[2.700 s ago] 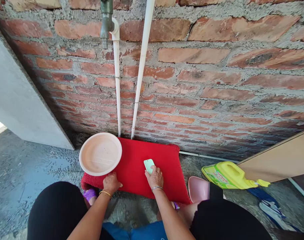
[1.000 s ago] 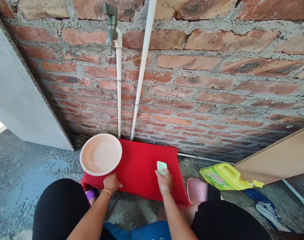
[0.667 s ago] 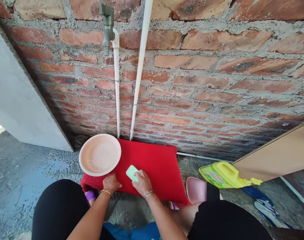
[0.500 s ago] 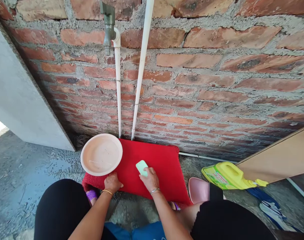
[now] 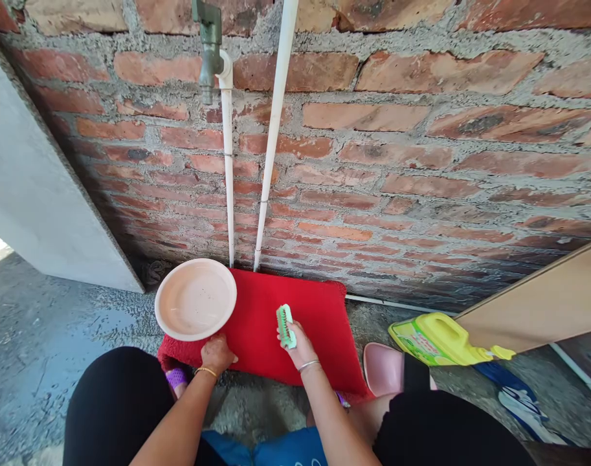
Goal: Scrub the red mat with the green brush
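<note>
Green brush [image 5: 290,325] sat in the grip of the right hand [image 5: 301,348], over the middle of the red mat [image 5: 319,317]; it was tipped on its side so that its bristles [image 5: 281,327] faced left, and whether any part of it touched the mat could not be told; the left hand [image 5: 217,354] rested at the mat's near edge, thumb pointing right, its fingers too hidden to show whether they gripped the cloth or only pressed it. Just beyond that hand, a peach basin [image 5: 198,298] stood on the mat's left end; the mat lay on the wet concrete floor [image 5: 96,330], close to the foot of a brick wall [image 5: 397,152], where two white pipes [image 5: 270,152] ran down and a metal tap [image 5: 209,52] was fixed above. Near the mat's right end stood a pink container [image 5: 381,369]; farther right, a yellow bottle [image 5: 434,338] lay on its side, its cap pointing right, beside a tan board [image 5: 542,298].
</note>
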Motion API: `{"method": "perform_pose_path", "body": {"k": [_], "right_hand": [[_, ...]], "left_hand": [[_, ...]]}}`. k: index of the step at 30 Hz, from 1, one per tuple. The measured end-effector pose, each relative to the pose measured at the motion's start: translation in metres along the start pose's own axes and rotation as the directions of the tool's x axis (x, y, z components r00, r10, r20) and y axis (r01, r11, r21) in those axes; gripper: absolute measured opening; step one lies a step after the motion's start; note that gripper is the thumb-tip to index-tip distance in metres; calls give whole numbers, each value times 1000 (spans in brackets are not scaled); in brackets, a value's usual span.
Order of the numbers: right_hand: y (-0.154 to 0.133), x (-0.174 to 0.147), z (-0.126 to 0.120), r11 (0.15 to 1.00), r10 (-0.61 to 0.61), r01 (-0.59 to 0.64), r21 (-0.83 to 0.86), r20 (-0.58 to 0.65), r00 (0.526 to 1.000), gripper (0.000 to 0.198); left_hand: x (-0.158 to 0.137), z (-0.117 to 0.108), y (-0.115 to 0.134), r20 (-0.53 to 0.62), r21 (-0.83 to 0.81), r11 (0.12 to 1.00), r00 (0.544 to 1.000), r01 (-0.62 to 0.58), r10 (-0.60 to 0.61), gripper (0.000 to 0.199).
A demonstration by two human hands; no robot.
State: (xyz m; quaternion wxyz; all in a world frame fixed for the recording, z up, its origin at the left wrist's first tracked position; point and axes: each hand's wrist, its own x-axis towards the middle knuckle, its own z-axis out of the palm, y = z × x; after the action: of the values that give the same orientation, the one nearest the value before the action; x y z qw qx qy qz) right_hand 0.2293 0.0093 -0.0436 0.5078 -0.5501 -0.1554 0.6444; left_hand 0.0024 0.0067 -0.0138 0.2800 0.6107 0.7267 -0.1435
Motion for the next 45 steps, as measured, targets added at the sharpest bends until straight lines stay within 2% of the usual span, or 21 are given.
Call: {"method": "perform_pose_path", "body": {"k": [2, 6, 18, 27, 36, 39, 42, 45], "right_hand": [[-6, -6, 5, 987, 88, -103, 120, 129, 988, 24], [-16, -15, 11, 967, 129, -181, 180, 271, 954, 27], [-18, -22, 17, 969, 139, -217, 119, 464, 875, 37], [-20, -26, 20, 973, 154, -220, 67, 523, 838, 40], [-20, -26, 20, 970, 163, -233, 66, 533, 830, 38], [-16, -23, 20, 971, 156, -226, 80, 505, 849, 36], [-15, -19, 20, 971, 146, -212, 109, 434, 889, 34], [-17, -17, 19, 972, 136, -194, 129, 361, 923, 32]], "left_hand": [[0, 0, 0, -2, -5, 1000, 1000, -2, 2, 51], [1, 1, -1, -4, -26, 1000, 1000, -5, 5, 51], [5, 4, -2, -7, -7, 1000, 1000, -1, 1, 52], [6, 5, -2, -2, -6, 1000, 1000, -1, 1, 53], [4, 1, 0, 4, -1, 1000, 1000, 1, -1, 52], [4, -1, -1, 26, 6, 1000, 1000, 7, -8, 52], [5, -2, 0, 44, 8, 1000, 999, 16, -16, 53], [0, -2, 8, 44, -7, 999, 998, -42, 42, 41]]}}
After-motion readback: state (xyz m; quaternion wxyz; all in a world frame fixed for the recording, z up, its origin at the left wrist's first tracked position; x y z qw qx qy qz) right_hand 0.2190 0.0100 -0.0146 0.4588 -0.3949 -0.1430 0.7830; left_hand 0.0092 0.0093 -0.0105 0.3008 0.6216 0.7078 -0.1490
